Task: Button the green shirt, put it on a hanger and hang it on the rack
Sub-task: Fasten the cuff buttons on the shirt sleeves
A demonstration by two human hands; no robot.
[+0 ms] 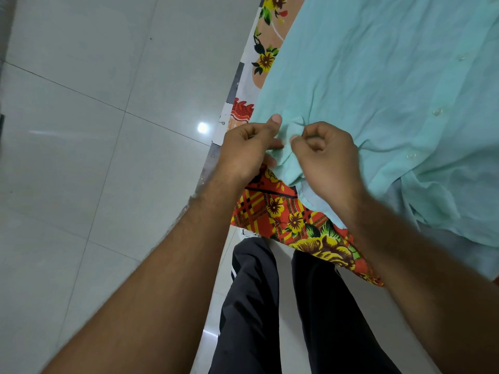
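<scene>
A pale green shirt (pixel 378 76) lies spread over a table on the right of the head view, with its button row running away from me. Two clear buttons (pixel 437 112) show fastened farther up the front. My left hand (pixel 248 149) pinches the shirt's near edge between thumb and fingers. My right hand (pixel 326 155) is curled tight on the facing edge, fingertips almost touching the left thumb. The fabric bunches up between the two hands. No hanger or rack is in view.
A bright floral and checked cloth (pixel 283 211) covers the table and hangs over its near edge. The table's metal rim (pixel 213 155) runs diagonally. Grey floor tiles (pixel 94 130) fill the left. My dark trouser legs (pixel 253 306) stand below the table edge.
</scene>
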